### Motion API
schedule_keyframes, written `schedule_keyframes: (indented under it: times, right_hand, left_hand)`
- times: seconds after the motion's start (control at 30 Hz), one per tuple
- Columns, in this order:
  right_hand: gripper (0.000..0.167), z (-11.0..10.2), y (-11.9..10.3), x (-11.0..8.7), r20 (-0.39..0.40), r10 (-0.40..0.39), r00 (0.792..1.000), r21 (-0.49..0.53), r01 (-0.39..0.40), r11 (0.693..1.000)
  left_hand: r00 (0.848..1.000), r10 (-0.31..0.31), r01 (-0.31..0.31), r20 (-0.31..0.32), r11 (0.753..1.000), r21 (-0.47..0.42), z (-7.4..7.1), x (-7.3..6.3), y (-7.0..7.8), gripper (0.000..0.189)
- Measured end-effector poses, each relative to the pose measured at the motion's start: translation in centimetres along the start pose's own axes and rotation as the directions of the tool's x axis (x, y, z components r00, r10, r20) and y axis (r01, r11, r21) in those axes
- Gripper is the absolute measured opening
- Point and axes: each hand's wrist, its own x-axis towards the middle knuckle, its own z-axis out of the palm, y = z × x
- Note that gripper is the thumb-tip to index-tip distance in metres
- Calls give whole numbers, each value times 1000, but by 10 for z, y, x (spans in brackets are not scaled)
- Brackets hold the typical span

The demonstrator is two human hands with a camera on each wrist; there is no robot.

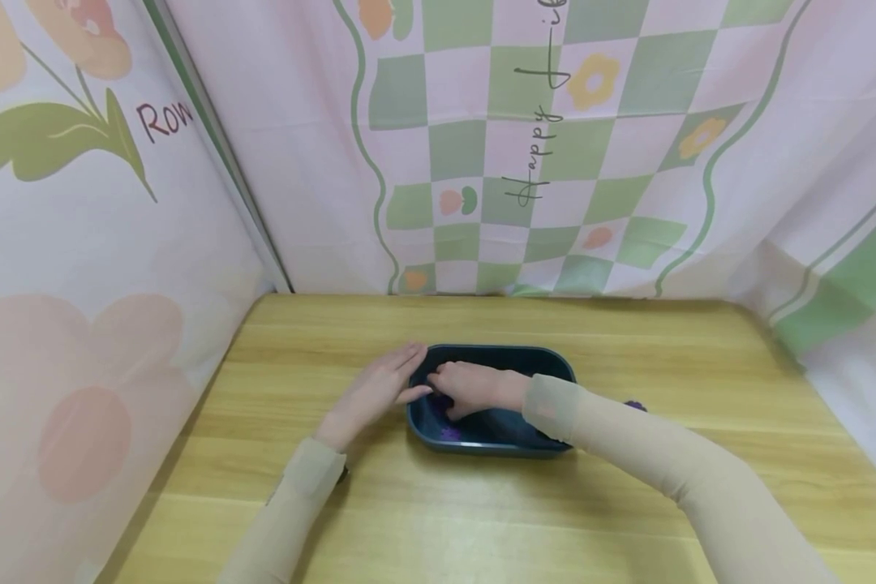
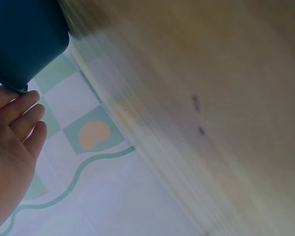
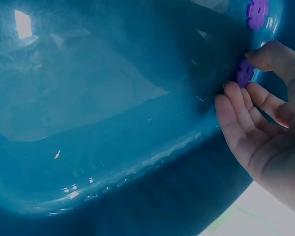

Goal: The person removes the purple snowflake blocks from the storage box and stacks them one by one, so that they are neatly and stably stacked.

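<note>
A dark teal plastic tub (image 1: 496,447) with rounded corners sits on the wooden table. My right hand (image 1: 473,388) reaches down inside its left end. In the right wrist view, thumb and fingers pinch a small purple notched disc (image 3: 245,73) by the tub's wall. A second purple disc (image 3: 257,14) lies close by on the tub's floor. My left hand (image 1: 381,384) is at the tub's left rim, fingers extended and thumb apart. In the left wrist view its fingertips (image 2: 32,97) are right at the rim's underside.
Another purple piece (image 1: 635,405) lies on the table right of the tub, partly behind the right sleeve (image 1: 628,438). A patterned cloth (image 1: 526,162) hangs along the table's back edge, and more printed cloth (image 1: 102,324) covers the left side.
</note>
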Motion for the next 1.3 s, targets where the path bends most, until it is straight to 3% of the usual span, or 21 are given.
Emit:
schedule_keyframes:
  times: [1.03, 1.3]
  right_hand:
    - [29, 1, 3, 0, 21, 22, 1000, 41, -23, 999]
    - [26, -2, 6, -4, -5, -7, 1000, 38, 7, 999]
  left_hand:
    - [1000, -8, 8, 4, 1000, -22, 1, 0, -1, 67]
    - [999, -31, 32, 28, 999, -22, 0, 0, 1, 67]
